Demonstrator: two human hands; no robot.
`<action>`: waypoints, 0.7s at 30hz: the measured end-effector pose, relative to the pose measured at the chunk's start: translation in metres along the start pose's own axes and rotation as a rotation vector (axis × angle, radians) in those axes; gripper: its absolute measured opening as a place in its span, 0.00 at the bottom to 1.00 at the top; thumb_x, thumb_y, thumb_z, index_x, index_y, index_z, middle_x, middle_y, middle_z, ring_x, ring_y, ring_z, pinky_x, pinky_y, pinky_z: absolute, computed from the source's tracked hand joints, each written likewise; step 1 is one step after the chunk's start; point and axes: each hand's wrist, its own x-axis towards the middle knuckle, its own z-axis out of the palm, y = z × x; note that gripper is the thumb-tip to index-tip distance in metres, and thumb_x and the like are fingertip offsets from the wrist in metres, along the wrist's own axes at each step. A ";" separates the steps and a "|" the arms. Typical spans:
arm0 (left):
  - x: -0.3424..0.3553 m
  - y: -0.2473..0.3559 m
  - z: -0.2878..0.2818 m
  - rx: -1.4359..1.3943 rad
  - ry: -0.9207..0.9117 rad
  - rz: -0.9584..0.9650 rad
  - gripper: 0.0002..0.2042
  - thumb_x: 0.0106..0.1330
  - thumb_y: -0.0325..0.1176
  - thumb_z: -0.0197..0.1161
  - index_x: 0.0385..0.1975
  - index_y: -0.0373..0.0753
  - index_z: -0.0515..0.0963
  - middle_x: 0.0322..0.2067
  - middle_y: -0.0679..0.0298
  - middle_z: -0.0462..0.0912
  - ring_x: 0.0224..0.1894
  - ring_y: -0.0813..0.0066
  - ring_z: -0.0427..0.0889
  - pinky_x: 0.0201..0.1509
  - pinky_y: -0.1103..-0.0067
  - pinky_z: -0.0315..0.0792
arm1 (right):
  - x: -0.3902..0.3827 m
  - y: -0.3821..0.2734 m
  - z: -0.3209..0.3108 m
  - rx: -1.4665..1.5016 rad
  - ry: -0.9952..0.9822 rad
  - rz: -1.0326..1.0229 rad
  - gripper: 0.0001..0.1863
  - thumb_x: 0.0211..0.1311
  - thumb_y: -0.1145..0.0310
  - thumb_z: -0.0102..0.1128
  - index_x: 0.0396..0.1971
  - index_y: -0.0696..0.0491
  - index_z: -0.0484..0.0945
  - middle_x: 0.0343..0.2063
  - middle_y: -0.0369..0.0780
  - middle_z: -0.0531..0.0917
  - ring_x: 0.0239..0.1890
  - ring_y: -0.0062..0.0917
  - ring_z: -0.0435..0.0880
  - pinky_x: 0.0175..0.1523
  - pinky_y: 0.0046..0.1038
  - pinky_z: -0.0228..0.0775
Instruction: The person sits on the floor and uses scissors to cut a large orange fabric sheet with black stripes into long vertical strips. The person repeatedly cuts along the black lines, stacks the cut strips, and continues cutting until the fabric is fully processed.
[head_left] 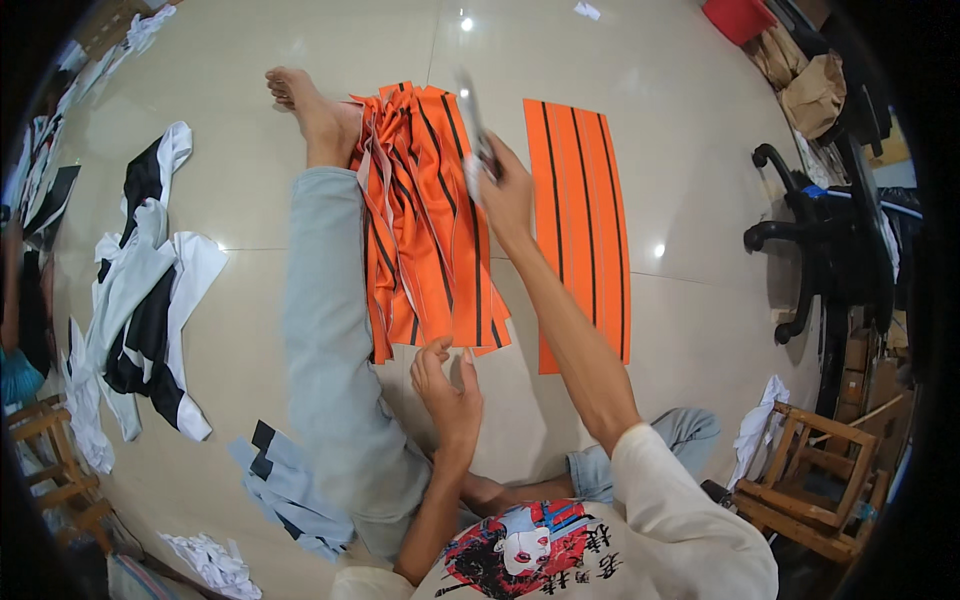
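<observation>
In my right hand is a pair of scissors, blurred, with the blades pointing away from me. It is over the right side of a bunched pile of orange fabric strips with black stripes, which lies on the floor along my outstretched leg. My left hand is at the near end of that pile, its thumb and fingers apart, the fingertips close to the fabric's edge. To the right, a flat stack of orange striped pieces lies smooth on the tiles.
Black, white and grey cloth pieces are heaped on the left, with light blue scraps nearer my leg. A black wheeled chair base and a wooden stool stand at the right. A red container sits at the far right.
</observation>
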 end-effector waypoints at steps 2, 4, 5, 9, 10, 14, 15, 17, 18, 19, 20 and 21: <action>0.004 0.039 -0.036 -0.244 -0.081 0.019 0.17 0.68 0.27 0.63 0.56 0.34 0.73 0.55 0.57 0.78 0.57 0.63 0.76 0.64 0.63 0.65 | -0.053 -0.018 -0.046 -0.002 0.014 0.123 0.28 0.68 0.75 0.60 0.68 0.58 0.72 0.64 0.47 0.78 0.64 0.31 0.79 0.67 0.31 0.71; 0.000 0.095 -0.069 -0.648 -0.290 0.123 0.21 0.68 0.26 0.62 0.61 0.33 0.71 0.61 0.54 0.76 0.62 0.61 0.75 0.64 0.65 0.68 | -0.118 -0.041 -0.120 -0.054 0.069 0.317 0.27 0.68 0.76 0.60 0.67 0.58 0.73 0.59 0.44 0.82 0.59 0.28 0.81 0.63 0.28 0.73; -0.009 0.127 -0.085 -0.771 -0.356 0.303 0.21 0.68 0.27 0.62 0.61 0.32 0.72 0.60 0.54 0.77 0.62 0.62 0.76 0.63 0.67 0.69 | -0.151 -0.044 -0.159 -0.079 0.123 0.344 0.27 0.68 0.77 0.60 0.67 0.58 0.73 0.56 0.43 0.83 0.56 0.27 0.82 0.60 0.27 0.74; -0.097 0.232 -0.160 -0.825 -0.354 0.546 0.09 0.63 0.29 0.61 0.39 0.32 0.73 0.37 0.52 0.77 0.45 0.60 0.79 0.47 0.63 0.74 | -0.249 -0.018 -0.282 -0.343 0.254 0.167 0.25 0.69 0.77 0.61 0.66 0.59 0.74 0.49 0.40 0.84 0.47 0.22 0.84 0.54 0.24 0.76; -0.105 0.239 -0.150 -0.897 -0.312 0.614 0.08 0.64 0.29 0.63 0.37 0.33 0.74 0.34 0.53 0.78 0.41 0.60 0.80 0.44 0.64 0.74 | -0.267 -0.019 -0.319 -0.454 0.286 0.153 0.25 0.69 0.78 0.61 0.66 0.60 0.73 0.49 0.40 0.84 0.46 0.22 0.85 0.53 0.24 0.76; -0.140 0.289 -0.112 -1.158 -0.190 0.722 0.09 0.69 0.32 0.69 0.44 0.37 0.80 0.40 0.58 0.85 0.40 0.62 0.81 0.45 0.72 0.73 | -0.301 -0.035 -0.360 -0.253 0.607 0.344 0.25 0.70 0.79 0.61 0.66 0.61 0.72 0.50 0.40 0.84 0.45 0.21 0.85 0.52 0.22 0.77; -0.149 0.298 -0.110 -1.199 -0.207 0.674 0.11 0.69 0.33 0.69 0.46 0.37 0.78 0.42 0.56 0.84 0.42 0.60 0.81 0.48 0.71 0.71 | -0.302 -0.026 -0.361 -0.273 0.651 0.229 0.25 0.70 0.79 0.61 0.66 0.61 0.73 0.48 0.39 0.85 0.45 0.19 0.85 0.51 0.22 0.77; -0.173 0.309 -0.120 -1.273 -0.280 0.544 0.15 0.69 0.35 0.69 0.50 0.36 0.75 0.45 0.51 0.82 0.46 0.56 0.79 0.53 0.67 0.67 | -0.295 -0.028 -0.347 -0.228 0.643 0.271 0.25 0.70 0.78 0.62 0.66 0.61 0.73 0.46 0.38 0.85 0.44 0.19 0.85 0.49 0.21 0.77; -0.183 0.312 -0.122 -1.323 -0.331 0.485 0.17 0.69 0.35 0.69 0.52 0.36 0.74 0.46 0.49 0.81 0.48 0.54 0.79 0.55 0.66 0.65 | -0.291 -0.028 -0.345 -0.207 0.645 0.282 0.25 0.70 0.78 0.62 0.66 0.61 0.73 0.45 0.38 0.86 0.44 0.18 0.85 0.49 0.21 0.77; -0.193 0.313 -0.125 -1.368 -0.406 0.415 0.19 0.70 0.36 0.68 0.54 0.36 0.73 0.48 0.47 0.80 0.50 0.53 0.78 0.58 0.64 0.63 | -0.289 -0.029 -0.343 -0.192 0.650 0.333 0.25 0.70 0.78 0.63 0.66 0.61 0.73 0.42 0.38 0.86 0.42 0.18 0.86 0.48 0.20 0.77; -0.201 0.314 -0.129 -1.416 -0.500 0.343 0.21 0.70 0.37 0.68 0.56 0.35 0.71 0.49 0.44 0.79 0.52 0.51 0.78 0.60 0.62 0.61 | -0.285 -0.030 -0.339 -0.198 0.644 0.331 0.25 0.70 0.78 0.63 0.65 0.61 0.73 0.41 0.38 0.87 0.41 0.18 0.86 0.48 0.20 0.77; -0.208 0.311 -0.133 -1.477 -0.582 0.252 0.23 0.70 0.38 0.68 0.58 0.35 0.70 0.51 0.42 0.79 0.54 0.49 0.77 0.63 0.60 0.59 | -0.286 -0.033 -0.336 -0.218 0.631 0.336 0.24 0.70 0.78 0.63 0.65 0.61 0.74 0.40 0.38 0.87 0.40 0.18 0.86 0.47 0.20 0.78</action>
